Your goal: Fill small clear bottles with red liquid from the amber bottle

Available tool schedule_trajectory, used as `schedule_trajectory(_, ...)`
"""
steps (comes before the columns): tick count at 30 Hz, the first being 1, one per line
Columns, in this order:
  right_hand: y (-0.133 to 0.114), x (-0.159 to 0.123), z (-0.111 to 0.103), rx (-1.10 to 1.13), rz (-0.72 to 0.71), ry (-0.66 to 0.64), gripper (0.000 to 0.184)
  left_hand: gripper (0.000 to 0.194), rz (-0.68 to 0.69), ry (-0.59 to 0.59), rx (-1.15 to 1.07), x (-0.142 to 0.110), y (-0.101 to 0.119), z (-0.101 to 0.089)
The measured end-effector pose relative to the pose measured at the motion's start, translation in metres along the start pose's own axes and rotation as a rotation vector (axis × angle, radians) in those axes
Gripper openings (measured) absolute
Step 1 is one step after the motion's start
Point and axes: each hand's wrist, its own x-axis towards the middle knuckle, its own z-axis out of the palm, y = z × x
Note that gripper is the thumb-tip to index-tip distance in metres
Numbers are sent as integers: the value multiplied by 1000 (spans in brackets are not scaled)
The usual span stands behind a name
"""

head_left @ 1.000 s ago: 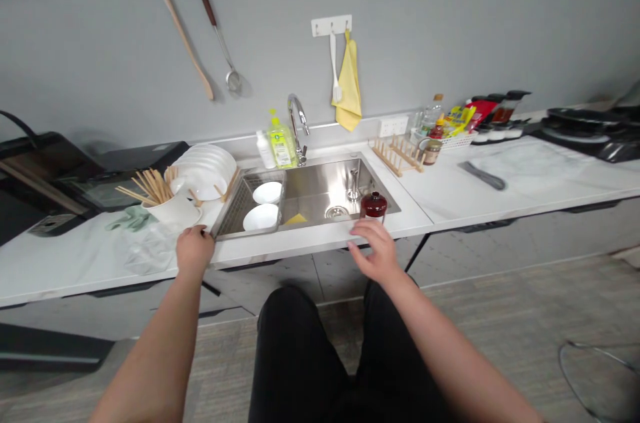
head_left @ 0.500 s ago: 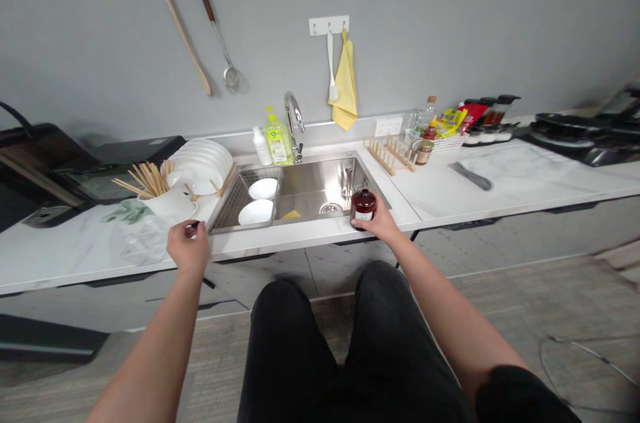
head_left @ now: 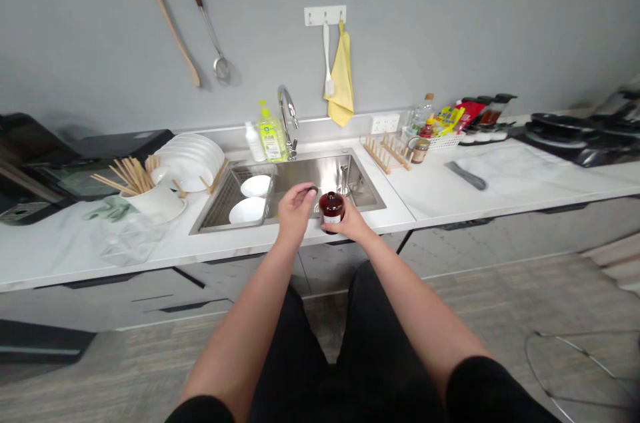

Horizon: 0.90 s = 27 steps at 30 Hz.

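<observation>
My right hand (head_left: 351, 222) is wrapped round a dark red-brown bottle (head_left: 331, 206) with a white label, held upright at the sink's front edge. The bottle's neck is uncovered. Just left of it, my left hand (head_left: 294, 208) pinches a small black bottle cap (head_left: 313, 189) between thumb and fingers. Cap and bottle are apart. Behind both hands lies the steel sink (head_left: 373, 193), with two white bowls (head_left: 249, 210) in a wire basket (head_left: 219, 203) on its left side.
Left of the sink stand white plates (head_left: 193, 160) in a rack and a white pot (head_left: 155, 203) of chopsticks. Soap bottles (head_left: 271, 136) and the tap (head_left: 286, 116) are behind the sink. A wooden rack (head_left: 387, 155) and a jar (head_left: 420, 150) are to the right.
My left hand has moved right with the cap, from beside the basket to near the bottle. My right hand has brought the bottle a little left.
</observation>
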Motion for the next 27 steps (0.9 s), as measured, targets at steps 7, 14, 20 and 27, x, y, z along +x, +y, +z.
schedule_trajectory(7,-1,3,-5,66,13,-71,101,42,-24,-114,-12,-2,-22,48)
schedule_trajectory(14,-3,3,-7,20,-4,-38,97,28,-101,-3,-163,-3,-2,49)
schedule_trajectory(20,-1,3,-5,7,-1,-28,97,17,-96,-27,-79,3,14,53)
schedule_trajectory(27,-3,4,-5,26,-34,-47,92,45,-128,4,-46,2,13,65)
